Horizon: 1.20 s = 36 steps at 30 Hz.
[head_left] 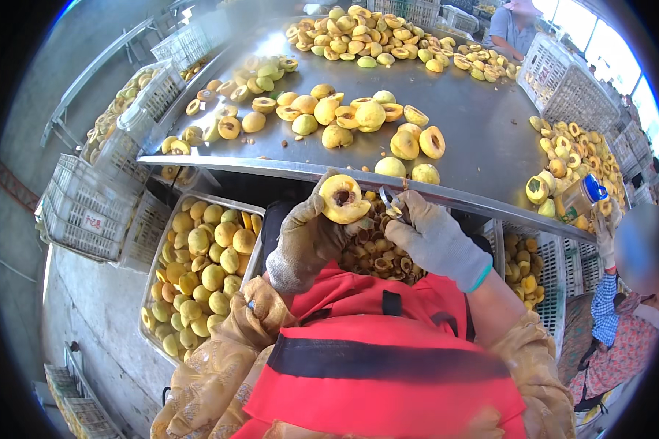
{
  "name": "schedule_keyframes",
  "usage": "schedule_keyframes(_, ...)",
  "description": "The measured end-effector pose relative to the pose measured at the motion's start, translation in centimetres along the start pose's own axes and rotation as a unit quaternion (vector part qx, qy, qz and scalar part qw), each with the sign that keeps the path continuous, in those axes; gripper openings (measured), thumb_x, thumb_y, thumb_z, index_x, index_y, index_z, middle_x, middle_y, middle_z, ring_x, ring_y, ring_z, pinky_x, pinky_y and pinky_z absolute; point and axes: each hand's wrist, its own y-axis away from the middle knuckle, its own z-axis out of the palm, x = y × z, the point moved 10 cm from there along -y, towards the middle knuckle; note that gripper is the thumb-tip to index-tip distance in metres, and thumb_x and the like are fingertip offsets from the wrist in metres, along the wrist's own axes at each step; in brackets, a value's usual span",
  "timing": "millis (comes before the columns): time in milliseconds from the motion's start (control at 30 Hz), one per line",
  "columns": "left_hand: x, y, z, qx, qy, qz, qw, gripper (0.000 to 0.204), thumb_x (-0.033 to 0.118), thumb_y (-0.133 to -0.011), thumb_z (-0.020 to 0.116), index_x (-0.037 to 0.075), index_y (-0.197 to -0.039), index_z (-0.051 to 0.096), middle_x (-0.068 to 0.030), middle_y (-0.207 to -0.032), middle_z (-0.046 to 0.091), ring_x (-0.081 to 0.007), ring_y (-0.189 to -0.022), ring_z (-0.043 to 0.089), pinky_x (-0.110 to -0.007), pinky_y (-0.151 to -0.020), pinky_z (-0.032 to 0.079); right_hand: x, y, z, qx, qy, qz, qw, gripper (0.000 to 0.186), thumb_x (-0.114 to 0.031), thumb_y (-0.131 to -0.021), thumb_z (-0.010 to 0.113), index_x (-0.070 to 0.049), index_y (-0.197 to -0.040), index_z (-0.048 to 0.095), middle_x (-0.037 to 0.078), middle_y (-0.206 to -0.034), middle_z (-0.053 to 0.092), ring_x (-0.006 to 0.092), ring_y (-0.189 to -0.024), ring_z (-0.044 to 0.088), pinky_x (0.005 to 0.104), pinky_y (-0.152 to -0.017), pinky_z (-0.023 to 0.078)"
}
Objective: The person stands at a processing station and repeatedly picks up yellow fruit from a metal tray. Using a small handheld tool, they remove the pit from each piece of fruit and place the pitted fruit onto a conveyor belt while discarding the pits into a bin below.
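Note:
My gloved left hand [305,238] grips a yellow peach half [343,199], its cut face and dark reddish hollow turned up. Close to its right, my gloved right hand [433,233] is closed on a small pitting tool [390,202] with a curved metal end. The tool and the fruit are apart. Below and between my hands lies a heap of brown peach pits [377,252], partly hidden by my hands and red apron. Just past the metal table's edge [300,170] sit several more peach halves [370,115].
A crate of yellow peaches [205,271] stands at my left, another crate [556,282] at my right. A large fruit pile [366,35] lies at the table's far side. At right, a co-worker's gloved hand [606,234] is near a blue-lidded clear jar [582,196]. White crates [88,208] line the left.

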Motion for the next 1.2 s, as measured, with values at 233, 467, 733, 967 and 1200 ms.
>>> schedule_keyframes(233, -1.4, 0.0, -0.5, 0.059, -0.118, -0.072, 0.989, 0.073, 0.064, -0.094, 0.024, 0.008, -0.136, 0.044, -0.0093, -0.117, 0.059, -0.0187, -0.104, 0.058, -0.033, -0.091, 0.047, -4.4, -1.2, 0.2, -0.051, 0.164, -0.134, 0.976, 0.029, -0.023, -0.082, 0.063, -0.002, -0.095, 0.048, 0.015, -0.066, 0.058, 0.0345, -0.062, 0.061, 0.0432, -0.054, 0.048)
schedule_keyframes(467, 0.5, 1.3, 1.3, 0.087, -0.322, -0.053, 0.941, 0.071, 0.063, -0.096, 0.023, 0.007, -0.129, 0.053, -0.0069, -0.108, 0.062, -0.0164, -0.091, 0.061, -0.029, -0.082, 0.051, -6.3, -0.8, 1.6, -0.019, 0.332, -0.178, 0.926, 0.03, -0.024, -0.088, 0.055, 0.003, -0.097, 0.048, 0.013, -0.059, 0.059, 0.0269, -0.052, 0.062, 0.0376, -0.045, 0.048)
schedule_keyframes(733, 0.7, 0.7, 0.4, 0.104, -0.336, -0.026, 0.936, 0.061, 0.057, -0.097, 0.031, 0.006, -0.115, 0.061, -0.0063, -0.095, 0.065, -0.0144, -0.079, 0.063, -0.025, -0.067, 0.052, -4.6, -0.3, 3.5, -0.082, 0.331, -0.131, 0.931, 0.025, -0.017, -0.087, 0.051, 0.006, -0.097, 0.05, 0.014, -0.059, 0.059, 0.026, -0.052, 0.063, 0.0376, -0.043, 0.048)
schedule_keyframes(967, 0.1, -0.2, 0.3, 0.015, -0.62, -0.15, 0.77, 0.061, 0.055, -0.095, 0.04, 0.0, -0.109, 0.062, -0.0101, -0.087, 0.066, -0.0159, -0.074, 0.064, -0.026, -0.068, 0.052, -1.1, 1.5, 6.7, -0.195, 0.105, -0.024, 0.975, 0.028, -0.016, -0.086, 0.053, 0.005, -0.103, 0.047, 0.014, -0.059, 0.055, 0.0254, -0.053, 0.062, 0.0372, -0.043, 0.048)
schedule_keyframes(1200, 0.2, -1.3, 1.2, -0.013, -0.39, -0.01, 0.921, 0.059, 0.02, -0.086, 0.068, -0.001, -0.135, 0.043, -0.0105, -0.123, 0.056, -0.0166, -0.113, 0.053, -0.031, -0.098, 0.042, 1.8, 3.1, 7.0, -0.2, -0.341, 0.361, 0.845, 0.019, -0.017, -0.084, 0.052, -0.001, -0.075, 0.05, 0.007, -0.057, 0.049, 0.0176, -0.038, 0.049, 0.03, -0.033, 0.04)
